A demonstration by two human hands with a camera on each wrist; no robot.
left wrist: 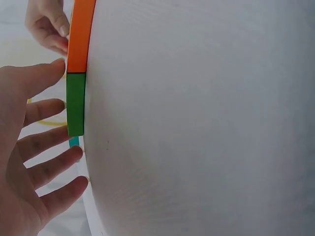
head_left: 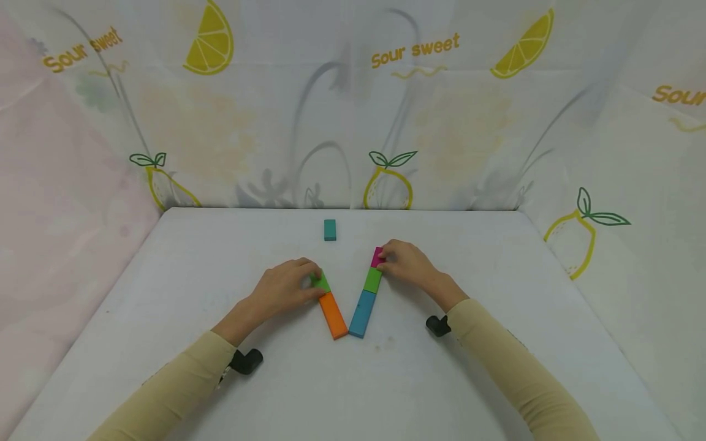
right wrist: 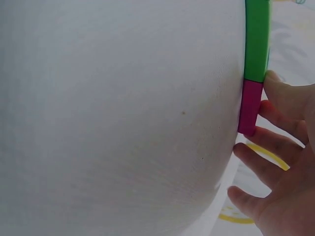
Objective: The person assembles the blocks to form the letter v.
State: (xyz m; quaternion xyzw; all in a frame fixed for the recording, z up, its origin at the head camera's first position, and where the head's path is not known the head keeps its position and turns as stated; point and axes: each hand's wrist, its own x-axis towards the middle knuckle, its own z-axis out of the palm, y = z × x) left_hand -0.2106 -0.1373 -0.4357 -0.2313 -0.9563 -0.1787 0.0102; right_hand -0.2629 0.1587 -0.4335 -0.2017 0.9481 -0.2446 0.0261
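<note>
Colored blocks lie on the white table in two slanting rows that meet at their near ends like a V. The left row has an orange block [head_left: 333,315] with a green block [head_left: 322,282] at its far end. My left hand [head_left: 284,285] pinches that green block, its thumb near the joint with the orange one. In the right row come a blue block [head_left: 361,313], another green block [head_left: 372,280] and a magenta block [head_left: 377,256], end to end. My right hand [head_left: 409,263] pinches the magenta block between thumb and fingertips.
A teal block [head_left: 330,230] lies alone farther back, between the rows. The white table [head_left: 220,245] ends at a lemon-printed cloth [head_left: 331,122] hanging behind it. Black wrist devices [head_left: 247,362] sit below both sleeves.
</note>
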